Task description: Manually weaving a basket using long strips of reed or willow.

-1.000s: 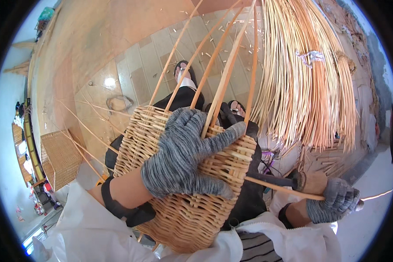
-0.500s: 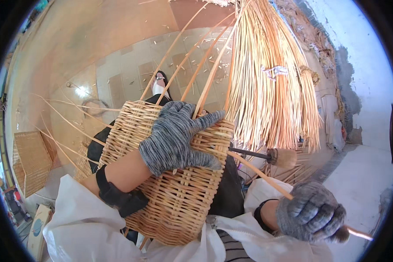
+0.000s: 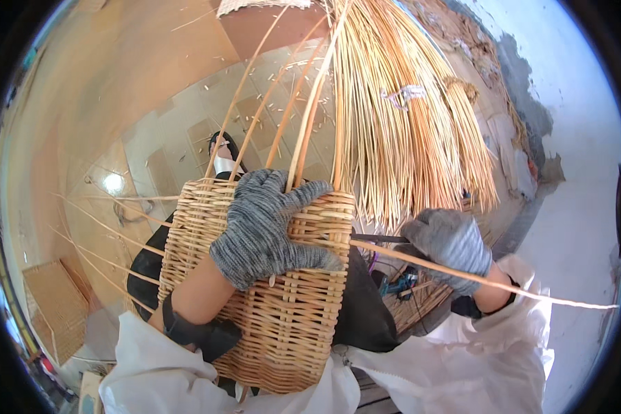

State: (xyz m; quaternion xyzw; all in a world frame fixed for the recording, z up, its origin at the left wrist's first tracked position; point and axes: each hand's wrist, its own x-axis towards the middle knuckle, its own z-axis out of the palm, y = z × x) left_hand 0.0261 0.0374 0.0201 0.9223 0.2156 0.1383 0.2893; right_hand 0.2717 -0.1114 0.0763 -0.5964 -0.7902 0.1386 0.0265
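A piece of wicker weaving point(image 3: 283, 331) lies across my lap, with upright stakes point(image 3: 283, 114) rising from its far edge. My left hand point(image 3: 262, 228), in a grey knit glove, presses on its top with thumb and fingers spread. Over at the right, my gloved right hand point(image 3: 448, 245) is closed round the handle of an awl; the dark metal shaft point(image 3: 379, 239) enters the weaving's right edge, while the handle is hidden in my palm. One loose wicker rod point(image 3: 545, 298) sticks out from that same edge and passes just by my right hand.
A large tied bundle of wicker rods point(image 3: 400, 131) lies at the far right beside a white wall point(image 3: 586, 138). More rods point(image 3: 117, 221) fan out leftward from the weaving. A woven box point(image 3: 54, 303) stands at the left. A teal and black tool point(image 3: 399, 281) lies beyond my right knee.
My right hand has let go of the loose rod and moved up and left to the awl's handle. My left hand stays spread on the weaving; the whole view has shifted slightly.
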